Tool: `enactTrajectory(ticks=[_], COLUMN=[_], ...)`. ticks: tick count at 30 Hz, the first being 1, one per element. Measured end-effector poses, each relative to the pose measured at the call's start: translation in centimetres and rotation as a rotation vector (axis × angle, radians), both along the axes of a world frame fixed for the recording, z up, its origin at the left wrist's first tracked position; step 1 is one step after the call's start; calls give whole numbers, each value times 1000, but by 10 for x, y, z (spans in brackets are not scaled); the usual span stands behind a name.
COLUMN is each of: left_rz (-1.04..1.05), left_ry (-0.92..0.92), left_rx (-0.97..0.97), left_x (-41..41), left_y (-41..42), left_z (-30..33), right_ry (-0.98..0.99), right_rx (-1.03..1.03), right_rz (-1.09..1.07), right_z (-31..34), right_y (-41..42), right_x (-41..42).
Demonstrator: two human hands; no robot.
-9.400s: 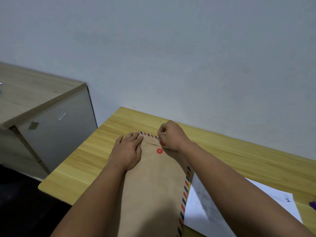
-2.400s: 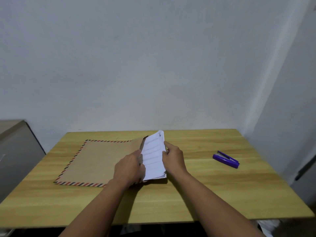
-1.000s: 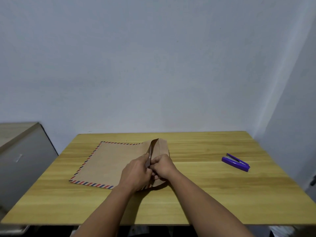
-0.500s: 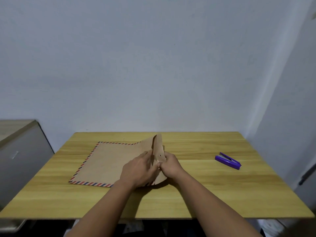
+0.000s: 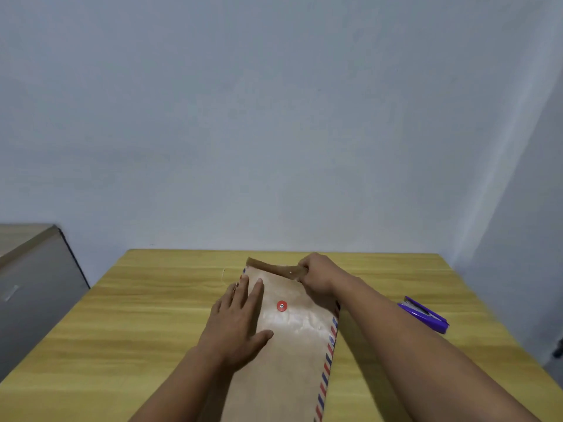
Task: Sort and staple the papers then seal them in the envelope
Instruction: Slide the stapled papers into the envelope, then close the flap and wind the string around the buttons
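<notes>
Left hand (image 5: 236, 322) is laid flat, fingers straight and spread, palm down on the left part of the brown envelope (image 5: 292, 345). Envelope is laid lengthwise on the wooden table (image 5: 122, 330), its far end toward the wall, red-and-blue striped border visible along its right edge. Red button (image 5: 281, 306) is seen on the envelope face, just right of the left fingers. Flap (image 5: 274, 268) at the far end is raised and pinched at its right end by the right hand (image 5: 316, 274), fingers curled around it. Purple stapler (image 5: 425, 314) is lying on the table well to the right, apart from the envelope. No loose papers are seen.
</notes>
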State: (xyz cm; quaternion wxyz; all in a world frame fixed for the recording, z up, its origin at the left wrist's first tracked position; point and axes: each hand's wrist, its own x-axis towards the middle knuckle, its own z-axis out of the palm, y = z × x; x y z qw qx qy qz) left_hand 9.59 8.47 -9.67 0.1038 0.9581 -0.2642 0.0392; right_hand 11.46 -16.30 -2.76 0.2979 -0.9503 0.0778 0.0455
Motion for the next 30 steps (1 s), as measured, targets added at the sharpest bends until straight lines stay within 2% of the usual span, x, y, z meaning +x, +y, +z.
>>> enactTrajectory(ticks=[3,6,11,13,15,18,20,23,30], left_rz=[32,182,416,370,184,-39,-23,20,38], left_ry=[-30,28,61,14,-51,19,81,46,31], left_rx=[17,-31,-164,-147,-52,54,27,-11,-39], left_x=[20,38,49,55,65,79,80,74,70], left_y=[0,-5,-29,-30,-26,-21,-20,-20,-22], left_z=[-18,-35,-38,-37,-38,-39,-40,-47,-50], right_ry=[-41,0,-64,-139,-185,-189,-148,-39,53], right_rx=[-27,-68,-430,-494,-479,-415,-404,-411,-646], right_rz=[74,169,383,432,433,371,348,331,417], right_z=[-3,-10,-47,-63,-72,-67,-59,-48,-29], right_y=[9,11,9,8,6,3,0,0,20], right_x=[27,43,45,38,33,34,38,47,67])
